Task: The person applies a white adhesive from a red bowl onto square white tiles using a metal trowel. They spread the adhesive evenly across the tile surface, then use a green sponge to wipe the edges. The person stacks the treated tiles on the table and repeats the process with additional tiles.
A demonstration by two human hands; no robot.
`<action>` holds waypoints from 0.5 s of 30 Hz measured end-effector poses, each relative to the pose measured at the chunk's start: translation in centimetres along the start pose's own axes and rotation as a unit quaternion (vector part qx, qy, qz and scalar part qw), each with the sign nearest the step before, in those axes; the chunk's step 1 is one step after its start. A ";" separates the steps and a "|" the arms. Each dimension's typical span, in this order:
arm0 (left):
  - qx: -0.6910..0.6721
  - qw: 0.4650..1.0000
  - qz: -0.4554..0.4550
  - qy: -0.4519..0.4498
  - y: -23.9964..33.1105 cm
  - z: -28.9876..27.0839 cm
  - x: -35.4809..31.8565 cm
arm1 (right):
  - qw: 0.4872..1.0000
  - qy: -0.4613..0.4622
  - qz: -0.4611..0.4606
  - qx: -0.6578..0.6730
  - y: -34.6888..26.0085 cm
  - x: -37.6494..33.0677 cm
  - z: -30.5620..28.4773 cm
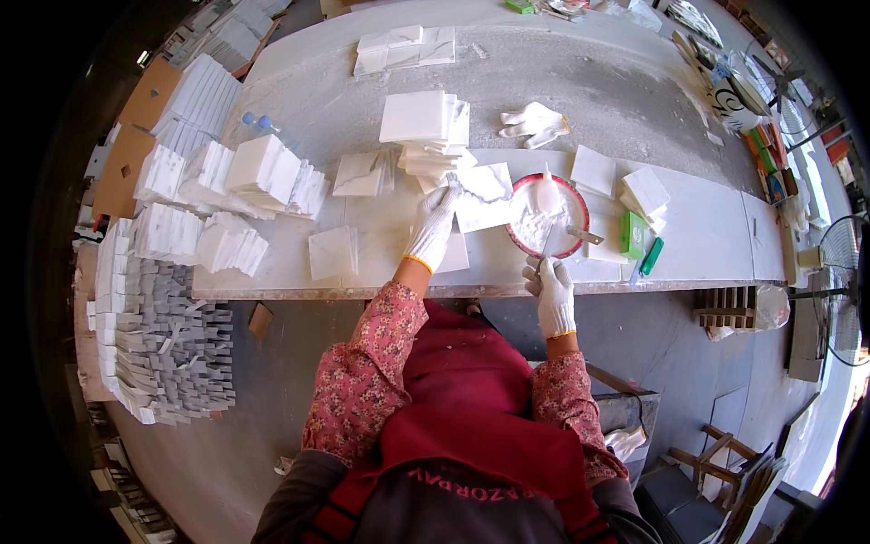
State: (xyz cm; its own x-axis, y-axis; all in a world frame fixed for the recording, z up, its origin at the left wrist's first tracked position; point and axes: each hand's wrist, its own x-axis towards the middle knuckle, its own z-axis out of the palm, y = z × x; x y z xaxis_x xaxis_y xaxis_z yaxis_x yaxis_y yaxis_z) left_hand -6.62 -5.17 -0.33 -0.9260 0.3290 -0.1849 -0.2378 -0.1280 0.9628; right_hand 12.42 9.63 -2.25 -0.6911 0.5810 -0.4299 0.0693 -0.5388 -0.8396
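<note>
My left hand (431, 234), in a white knit glove, is closed at the left edge of a white marble tile (483, 201) with grey veins. Its fingertips lie close to a stack of white tiles (417, 120). In my gloved right hand (551, 292) is a thin-bladed spatula (549, 241), its blade pointing up over the near rim of a red-rimmed basin (585, 207). White powder or paste (536, 223) lies in the basin, along with a white squeeze bottle (547, 192). A second flat metal tool (584, 235) rests across the basin's right rim.
Tile stacks (263, 172) crowd the table's left side. Loose tiles (333, 252) lie left of my hands, and more tiles (645, 192) right of the basin. A green box (632, 234) and green-handled tool (652, 257) sit near the front edge. A spare glove (535, 124) lies beyond the basin.
</note>
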 end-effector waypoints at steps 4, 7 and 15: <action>-0.044 0.996 -0.059 0.046 -0.7 -3.3 -4.2 | 1.000 -0.019 -0.004 0.012 1.0 3.8 -1.4; 0.025 0.998 -0.034 0.039 -1.7 -5.4 -5.8 | 1.000 0.010 -0.024 0.003 -0.2 4.8 -1.9; 0.217 0.973 -0.075 -0.005 -3.5 -7.8 -4.8 | 0.967 -0.036 -0.076 -0.239 -1.8 1.3 -1.6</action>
State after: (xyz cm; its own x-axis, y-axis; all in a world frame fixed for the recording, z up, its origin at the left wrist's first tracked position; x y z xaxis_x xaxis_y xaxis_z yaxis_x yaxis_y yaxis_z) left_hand -3.64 -13.56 -4.36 -0.8875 0.3223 -0.3294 -0.2212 0.3293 0.9180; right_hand 12.57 12.33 -1.86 -0.7665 0.5781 -0.2796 0.2759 -0.0968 -0.9563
